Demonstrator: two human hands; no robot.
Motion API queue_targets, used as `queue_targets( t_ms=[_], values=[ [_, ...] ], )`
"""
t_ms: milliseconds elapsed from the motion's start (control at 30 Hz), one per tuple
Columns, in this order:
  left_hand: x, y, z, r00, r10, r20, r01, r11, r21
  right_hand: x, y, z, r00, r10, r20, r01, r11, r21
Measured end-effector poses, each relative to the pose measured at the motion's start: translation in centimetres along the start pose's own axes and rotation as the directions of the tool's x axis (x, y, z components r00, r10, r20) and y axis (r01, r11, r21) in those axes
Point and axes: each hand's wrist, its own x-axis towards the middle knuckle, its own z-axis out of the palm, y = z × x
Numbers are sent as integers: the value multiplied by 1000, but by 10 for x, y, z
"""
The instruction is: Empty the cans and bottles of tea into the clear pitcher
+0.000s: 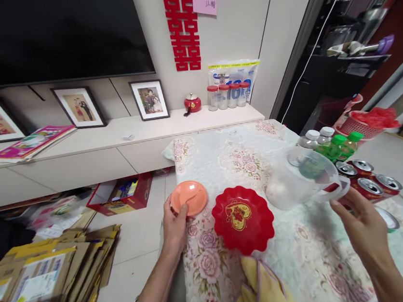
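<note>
My left hand (175, 224) grips the near edge of a small round orange plate (194, 195), its thumb on top. The plate is at the left edge of the table, with a thin curved mark across it. My right hand (364, 219) is closed at the handle of a translucent plastic pitcher (300, 183); some fingers are hidden behind the handle. Whether the pitcher touches the table I cannot tell. Between the hands lies a red scalloped tray (256, 217) with a gold heart print. A yellow cloth (264, 289) lies in front of it.
Several bottles (337, 147) and red drink cans (369, 185) stand right of the pitcher, near a pink basket (360, 125). A flowered cloth covers the table (215, 275). Flattened cardboard (76, 267) lies on the floor left. Behind is a white cabinet (112, 132) with photo frames and jars.
</note>
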Motion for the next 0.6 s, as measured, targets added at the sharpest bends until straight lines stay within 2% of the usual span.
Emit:
queue_targets(
  t_ms=[67,100,133,167,200,267,300,333,367,400,467,600],
  values=[
    [-18,2,-1,988,132,83,-139,986,96,-1,-2,3,1000,9,8,-9,1000,12],
    [-27,3,0,959,226,172,-253,955,156,-2,-2,4,1000,15,4,-15,1000,19],
    [-37,2,2,902,326,283,-390,895,214,-3,-2,5,1000,14,-5,-14,999,30],
    [-45,2,6,814,403,417,-534,803,266,-4,-1,7,1000,10,-12,-10,999,50],
    [-53,0,10,704,480,523,-678,675,293,-5,1,8,1000,4,-19,-3,997,74],
    [-64,-6,20,458,568,684,-887,345,308,-4,4,10,999,-12,-30,16,992,125],
    [-67,-9,26,350,582,734,-935,176,307,-3,5,10,999,-21,-29,25,989,145],
    [-69,-13,30,265,580,770,-952,30,305,-2,6,10,999,-29,-25,33,987,159],
    [-70,-16,35,208,568,797,-948,-84,307,0,7,10,999,-36,-20,39,985,166],
    [-71,-19,38,170,551,817,-938,-164,305,2,8,9,999,-41,-14,43,985,167],
    [-73,-25,41,133,516,846,-924,-243,294,6,12,8,999,-46,-3,46,988,147],
    [-79,-33,38,133,424,896,-936,-243,254,13,23,7,998,-67,6,67,996,58]
  ],
)
